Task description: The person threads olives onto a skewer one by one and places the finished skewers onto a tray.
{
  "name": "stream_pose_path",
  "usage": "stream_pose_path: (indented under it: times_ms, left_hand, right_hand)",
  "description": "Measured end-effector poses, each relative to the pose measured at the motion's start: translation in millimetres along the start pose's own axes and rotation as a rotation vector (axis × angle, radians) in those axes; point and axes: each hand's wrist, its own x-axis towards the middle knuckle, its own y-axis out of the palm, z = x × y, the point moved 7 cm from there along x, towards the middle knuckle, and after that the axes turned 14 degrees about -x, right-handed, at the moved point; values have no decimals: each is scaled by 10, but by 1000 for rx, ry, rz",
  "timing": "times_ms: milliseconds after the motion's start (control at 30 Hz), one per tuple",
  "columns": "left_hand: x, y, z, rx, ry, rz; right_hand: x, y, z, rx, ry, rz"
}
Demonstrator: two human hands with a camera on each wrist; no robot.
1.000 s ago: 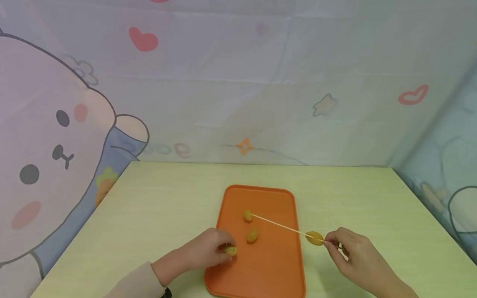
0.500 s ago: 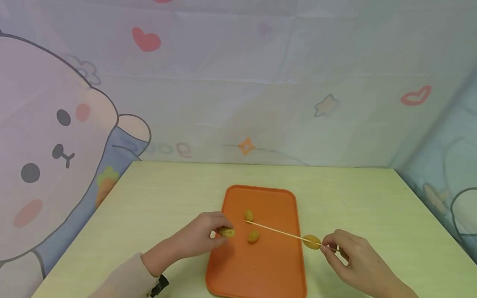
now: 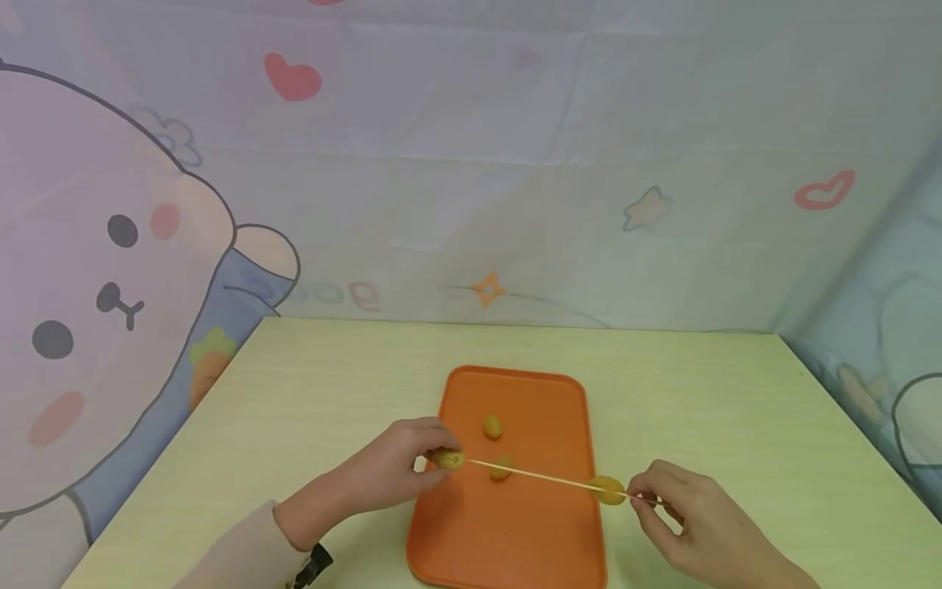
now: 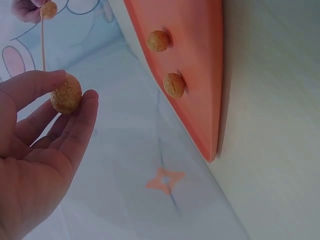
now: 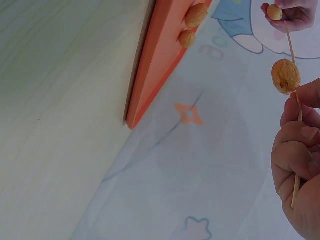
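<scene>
Between thumb and fingers my left hand pinches a wrinkled golden-brown ball, held over the left edge of the orange tray. My right hand grips a thin wooden skewer near its rear end, right of the tray. A similar ball is threaded on that skewer, just ahead of the right fingertips. The skewer points left, its tip right at the ball in the left hand; whether it touches or enters cannot be told. Two more balls, a far one and a nearer one, lie on the tray.
The tray stands on a pale yellow-green table. A printed cloth backdrop with a cartoon animal and hearts hangs behind and beside the table. A dark wristband shows at the left sleeve.
The left hand has risen away from the tray's near part with its ball, then stayed put. The skewer has swung and shifted slightly left, so its tip now meets the line of that ball.
</scene>
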Motion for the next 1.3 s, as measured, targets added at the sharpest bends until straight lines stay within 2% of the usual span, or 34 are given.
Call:
stream_pose_path:
  times_ms: [300,700,1300]
  left_hand:
    - [-1,36,-26,-20,14,24]
    - [26,135,-36,-59,22,107]
    - [55,227,-84,-56,109,152]
  right_hand:
    - [3,26,6,12,-20,-6]
    - [17,43,27,13,-11,39]
    - [1,59,37,74,-61,19]
